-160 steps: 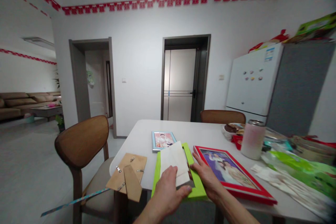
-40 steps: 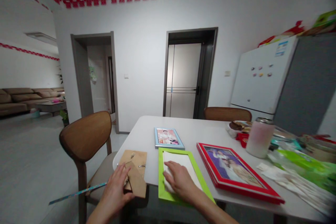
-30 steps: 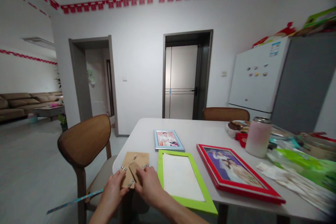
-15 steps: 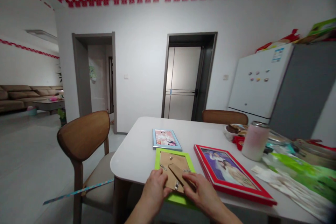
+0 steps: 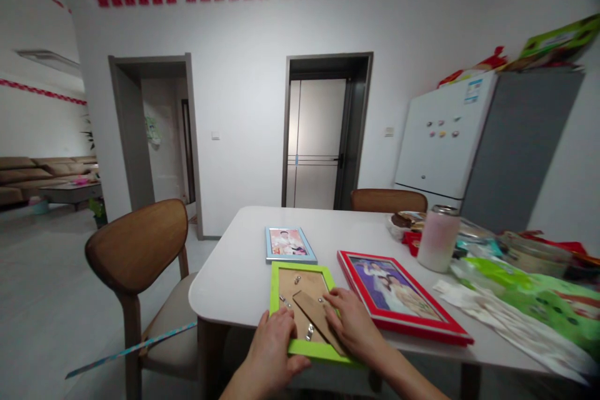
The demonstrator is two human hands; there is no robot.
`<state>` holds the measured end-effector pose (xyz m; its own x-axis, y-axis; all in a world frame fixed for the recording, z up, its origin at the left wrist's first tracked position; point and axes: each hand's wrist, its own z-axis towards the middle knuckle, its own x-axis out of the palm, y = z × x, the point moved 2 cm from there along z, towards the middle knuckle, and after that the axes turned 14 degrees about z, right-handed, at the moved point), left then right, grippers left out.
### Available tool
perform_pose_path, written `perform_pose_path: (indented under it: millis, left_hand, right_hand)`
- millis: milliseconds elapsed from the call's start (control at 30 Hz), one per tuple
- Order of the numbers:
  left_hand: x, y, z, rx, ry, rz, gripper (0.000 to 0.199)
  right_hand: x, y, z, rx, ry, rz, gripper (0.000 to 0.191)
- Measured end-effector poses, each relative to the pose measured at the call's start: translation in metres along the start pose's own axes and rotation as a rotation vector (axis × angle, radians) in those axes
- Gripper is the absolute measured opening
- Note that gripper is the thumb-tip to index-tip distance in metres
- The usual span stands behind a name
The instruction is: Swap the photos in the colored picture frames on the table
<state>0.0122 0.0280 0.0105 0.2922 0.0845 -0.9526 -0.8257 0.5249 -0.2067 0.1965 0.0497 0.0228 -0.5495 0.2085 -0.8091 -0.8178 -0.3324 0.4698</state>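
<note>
A lime-green picture frame lies face down at the table's near edge. Its brown backing board shows, with small metal clips around it and a slanting brown stand leg. My left hand is closed around the frame's lower left side, thumb on the bottom rim. My right hand is closed at the right side, its fingertips by the right-hand clip and its palm over part of the stand leg. Behind it is a blue picture frame, face up; to the right lies a red picture frame, also face up.
On the white table stand a pink-and-white tumbler, white gloves or cloth and a green plastic package. A wooden chair is at the left, with a patterned blue strip across it. Another chair stands behind the table.
My right fingers have shifted up at the clip on the right side. My left hand has slid down the frame's left side a little. The camera view has turned slightly right.
</note>
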Motion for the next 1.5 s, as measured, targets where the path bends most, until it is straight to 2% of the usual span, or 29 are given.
perform_pose_path:
  millis: [200, 367, 600, 667, 833, 1000, 1133, 1233, 1333, 1433, 1500]
  left_hand:
    - [-0.008, -0.005, -0.001, -0.039, 0.001, 0.001, 0.041]
    - [-0.011, -0.008, -0.003, -0.094, 0.03, 0.008, 0.045]
    - [-0.008, -0.004, -0.004, -0.064, -0.01, -0.018, 0.051]
    - [-0.006, -0.003, -0.003, -0.068, -0.011, -0.024, 0.049]
    - [-0.004, -0.003, -0.002, -0.061, -0.007, -0.033, 0.046]
    - [-0.004, -0.003, -0.003, -0.083, 0.001, -0.021, 0.037]
    - [-0.004, -0.002, -0.003, -0.08, -0.033, -0.03, 0.045]
    - [-0.002, -0.001, -0.002, -0.075, -0.042, -0.035, 0.049]
    - [-0.001, 0.0, -0.003, -0.067, -0.055, -0.04, 0.05]
    - [0.0, 0.0, -0.005, -0.069, -0.066, -0.044, 0.051]
    - [0.0, 0.0, -0.006, -0.073, -0.063, -0.051, 0.051]
  right_hand:
    - [0.003, -0.009, 0.017, 0.032, 0.054, -0.116, 0.03]
    - [0.0, -0.01, 0.013, 0.032, 0.062, -0.101, 0.03]
    - [-0.004, -0.004, 0.007, 0.031, 0.042, -0.091, 0.03]
    - [-0.003, 0.006, 0.0, -0.03, 0.052, -0.042, 0.03]
    - [-0.002, 0.037, -0.02, -0.278, 0.225, 0.123, 0.028]
    - [-0.01, 0.05, -0.028, -0.343, 0.253, 0.107, 0.026]
    - [-0.015, 0.052, -0.03, -0.376, 0.283, 0.1, 0.017]
    - [-0.008, 0.052, -0.021, -0.345, 0.268, 0.116, 0.021]
    - [0.007, 0.051, 0.002, -0.263, 0.22, 0.091, 0.028]
    - [0.023, 0.05, 0.023, -0.213, 0.215, 0.015, 0.026]
    - [0.03, 0.049, 0.031, -0.234, 0.231, -0.024, 0.023]
